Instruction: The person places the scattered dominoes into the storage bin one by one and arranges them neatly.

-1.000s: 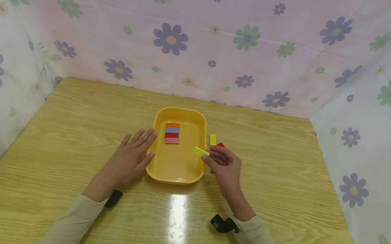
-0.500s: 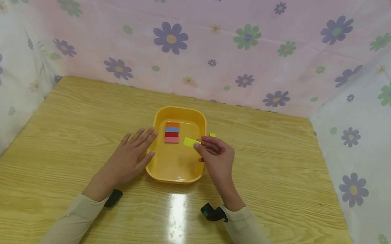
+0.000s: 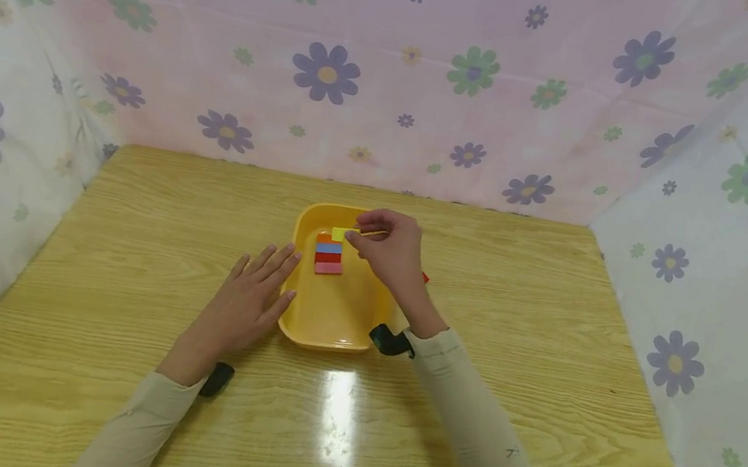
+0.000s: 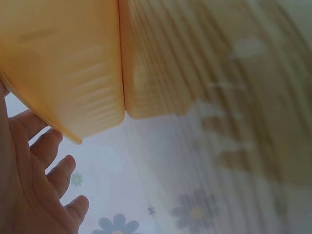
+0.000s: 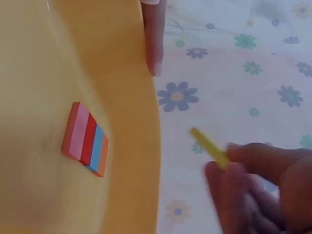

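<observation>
My right hand (image 3: 389, 248) pinches a flat yellow rectangular block (image 3: 343, 235) between thumb and fingertips, over the far part of an orange-yellow plastic tub (image 3: 330, 341). In the right wrist view the yellow block (image 5: 209, 147) sticks out edge-on from the fingers. Inside the tub, flat blocks lie side by side in a row: orange (image 3: 324, 238), blue (image 3: 329, 248), red (image 3: 328, 257) and pink (image 3: 329, 268). The held block overlaps the orange one in the head view. Fingers spread, my left hand (image 3: 245, 307) rests against the tub's left rim.
Another red block (image 3: 425, 278) lies on the wooden table (image 3: 533, 328) right of the tub, partly hidden by the right wrist. Flower-patterned cloth (image 3: 376, 66) hangs along the back and both sides. A dark wrist camera (image 3: 391, 340) sits over the tub's near right corner.
The right hand has carried the yellow block from the tub's right rim leftward and away, to the far end of the row. The left hand has stayed put.
</observation>
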Tool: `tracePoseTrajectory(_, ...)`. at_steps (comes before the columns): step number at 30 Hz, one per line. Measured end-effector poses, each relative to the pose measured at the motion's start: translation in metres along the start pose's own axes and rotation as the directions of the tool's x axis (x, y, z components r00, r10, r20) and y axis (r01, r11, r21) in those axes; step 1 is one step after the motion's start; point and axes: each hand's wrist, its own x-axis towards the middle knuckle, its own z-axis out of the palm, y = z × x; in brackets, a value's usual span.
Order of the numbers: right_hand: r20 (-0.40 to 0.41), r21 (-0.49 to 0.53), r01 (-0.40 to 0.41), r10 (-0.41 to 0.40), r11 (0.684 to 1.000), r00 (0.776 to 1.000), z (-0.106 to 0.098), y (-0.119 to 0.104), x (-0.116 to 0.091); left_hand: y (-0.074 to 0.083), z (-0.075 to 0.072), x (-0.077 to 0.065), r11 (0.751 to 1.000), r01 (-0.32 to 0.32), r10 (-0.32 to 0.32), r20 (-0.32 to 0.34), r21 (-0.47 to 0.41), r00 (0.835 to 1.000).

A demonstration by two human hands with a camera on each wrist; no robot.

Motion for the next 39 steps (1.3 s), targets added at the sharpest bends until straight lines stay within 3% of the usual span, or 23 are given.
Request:
tracePoseTrajectory(3, 0.1, -0.145, -0.102, 0.117, 0.984, 0.988, 0.007, 0.003, 0.009, 0.0, 0.0, 0.0, 1.0, 0.0, 0.0, 0.004, -0.001, 1.0)
tracePoseTrajectory(9, 0.237, -0.353, -0.192, 0.286, 0.916, 0.928, 0.02, 0.014, 0.019, 0.0, 0.0, 0.0, 1.0, -0.002, 0.002, 0.017, -0.006, 1.0)
tracePoseTrajectory(16, 0.255, -0.553, -0.214, 0.409, 0.805, 0.876, 0.03, 0.028, 0.025, 0.001, -0.001, 0.0, 1.0, -0.009, 0.009, -0.002, 0.01, 1.0)
tracePoseTrajectory(19, 0.245, -0.613, -0.201, 0.425, 0.764, 0.871, 0.034, 0.033, 0.028, 0.0, -0.002, 0.0, 1.0, -0.01, 0.01, -0.005, 0.011, 1.0)
tracePoseTrajectory(22, 0.233, -0.645, -0.178, 0.414, 0.743, 0.88, 0.037, 0.035, 0.028, 0.0, -0.002, -0.001, 1.0, -0.008, 0.008, -0.001, 0.006, 1.0)
tracePoseTrajectory(28, 0.209, -0.642, -0.176, 0.391, 0.746, 0.896, 0.04, 0.037, 0.027, 0.0, -0.001, 0.0, 1.0, -0.013, 0.013, -0.005, 0.008, 1.0)
tracePoseTrajectory(39, 0.18, -0.536, -0.232, 0.378, 0.812, 0.908, 0.04, 0.04, 0.025, -0.001, 0.001, 0.0, 1.0, -0.029, 0.03, -0.032, 0.007, 0.999)
